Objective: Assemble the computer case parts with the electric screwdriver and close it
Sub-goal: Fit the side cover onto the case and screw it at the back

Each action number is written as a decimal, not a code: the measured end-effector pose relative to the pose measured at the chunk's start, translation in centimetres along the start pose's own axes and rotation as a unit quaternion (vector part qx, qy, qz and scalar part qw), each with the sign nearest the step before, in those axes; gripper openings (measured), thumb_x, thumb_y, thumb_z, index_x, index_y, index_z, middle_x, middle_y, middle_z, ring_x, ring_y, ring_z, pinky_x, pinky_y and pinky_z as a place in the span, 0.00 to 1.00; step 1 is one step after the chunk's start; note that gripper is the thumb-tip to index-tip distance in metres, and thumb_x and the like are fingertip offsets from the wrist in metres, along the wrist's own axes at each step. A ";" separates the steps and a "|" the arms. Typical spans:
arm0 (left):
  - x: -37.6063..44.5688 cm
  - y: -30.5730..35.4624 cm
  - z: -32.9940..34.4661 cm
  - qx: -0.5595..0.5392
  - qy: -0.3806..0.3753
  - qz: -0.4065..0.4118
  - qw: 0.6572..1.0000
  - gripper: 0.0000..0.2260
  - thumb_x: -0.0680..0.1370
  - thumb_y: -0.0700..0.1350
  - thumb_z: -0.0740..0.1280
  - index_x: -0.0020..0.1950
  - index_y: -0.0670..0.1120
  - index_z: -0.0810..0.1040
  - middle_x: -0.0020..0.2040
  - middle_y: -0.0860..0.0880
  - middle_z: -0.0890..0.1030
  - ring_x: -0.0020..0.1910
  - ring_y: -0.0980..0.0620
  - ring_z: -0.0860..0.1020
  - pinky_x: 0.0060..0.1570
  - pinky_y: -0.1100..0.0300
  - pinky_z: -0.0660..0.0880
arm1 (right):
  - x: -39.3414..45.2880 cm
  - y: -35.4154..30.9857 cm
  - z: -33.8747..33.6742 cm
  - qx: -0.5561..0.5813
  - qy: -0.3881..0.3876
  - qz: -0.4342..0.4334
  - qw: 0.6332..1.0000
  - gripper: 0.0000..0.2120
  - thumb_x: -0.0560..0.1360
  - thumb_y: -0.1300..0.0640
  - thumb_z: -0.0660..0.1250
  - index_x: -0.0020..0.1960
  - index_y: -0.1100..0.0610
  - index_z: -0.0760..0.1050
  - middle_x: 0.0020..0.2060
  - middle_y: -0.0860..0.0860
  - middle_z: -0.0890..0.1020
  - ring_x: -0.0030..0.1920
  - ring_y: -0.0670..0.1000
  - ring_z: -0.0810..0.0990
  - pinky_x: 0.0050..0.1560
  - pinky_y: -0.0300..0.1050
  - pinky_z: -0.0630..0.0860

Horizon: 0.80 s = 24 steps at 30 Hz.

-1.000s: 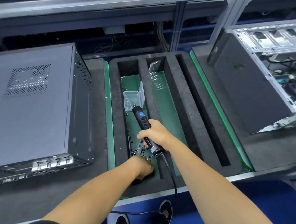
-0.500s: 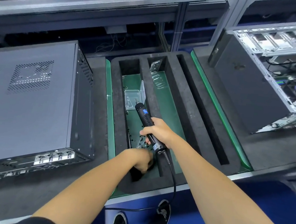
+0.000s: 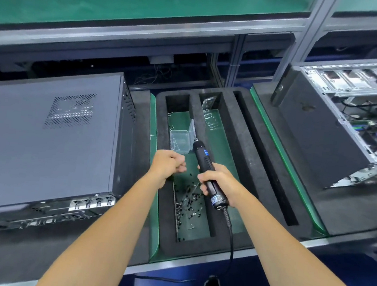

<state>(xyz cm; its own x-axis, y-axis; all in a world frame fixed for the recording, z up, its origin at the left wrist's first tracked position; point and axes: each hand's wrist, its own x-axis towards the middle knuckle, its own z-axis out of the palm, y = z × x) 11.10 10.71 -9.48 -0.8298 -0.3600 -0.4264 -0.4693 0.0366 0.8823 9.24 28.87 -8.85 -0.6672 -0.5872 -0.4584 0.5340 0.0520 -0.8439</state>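
My right hand (image 3: 222, 180) grips the black electric screwdriver (image 3: 201, 154) by its handle, bit pointing away over the foam tray (image 3: 236, 147). Just left of it, my left hand (image 3: 168, 165) is lifted above the tray with fingers and thumb curled tight together; what it pinches is too small to see. A pile of loose black screws (image 3: 189, 200) lies in the tray's slot below both hands. The closed grey computer case (image 3: 45, 140) lies flat on the left. An open case (image 3: 345, 135) with its insides exposed stands at the right.
A clear plastic box (image 3: 179, 141) sits in the slot beyond the screws, and a clear bag (image 3: 208, 114) lies in the adjacent slot. The screwdriver's cable (image 3: 231, 239) drops over the bench's front edge. A metal frame and green shelf run along the back.
My left hand has come up out of the screw slot and now hovers with fingers curled beside the screwdriver. My right hand has kept its grip and shifted only slightly.
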 end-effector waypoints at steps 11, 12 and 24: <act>-1.6 9.8 -5.0 -0.279 0.118 0.036 0.952 0.05 0.73 0.35 0.66 0.41 0.40 0.81 0.30 0.50 0.79 0.24 0.59 0.74 0.28 0.68 0.72 | -4.4 -5.8 8.0 -0.042 -0.071 -0.077 0.994 0.15 0.66 0.65 0.67 0.49 0.59 0.65 0.28 0.53 0.74 0.25 0.51 0.74 0.26 0.41 0.72; -1.9 10.4 -5.8 -0.274 0.118 0.046 0.954 0.05 0.72 0.35 0.66 0.39 0.41 0.81 0.29 0.51 0.79 0.24 0.59 0.74 0.27 0.69 0.71 | -4.9 -6.2 8.9 -0.048 -0.073 -0.084 0.993 0.14 0.67 0.65 0.67 0.48 0.59 0.65 0.27 0.52 0.74 0.24 0.50 0.74 0.26 0.40 0.72; -7.6 10.5 -16.5 -0.313 0.079 0.137 0.937 0.11 0.76 0.39 0.68 0.33 0.44 0.77 0.24 0.53 0.76 0.26 0.57 0.73 0.30 0.66 0.74 | -7.7 -6.0 20.5 -0.087 -0.089 -0.122 0.985 0.23 0.66 0.64 0.68 0.60 0.60 0.68 0.30 0.53 0.73 0.26 0.51 0.74 0.27 0.43 0.72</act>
<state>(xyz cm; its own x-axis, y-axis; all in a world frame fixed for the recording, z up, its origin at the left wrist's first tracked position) 17.42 -1.53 6.28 -0.8147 -0.5527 -0.1756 0.0646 -0.3874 0.9196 21.84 16.46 5.42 -0.6548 -0.7310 -0.1923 0.2610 0.0202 -0.9651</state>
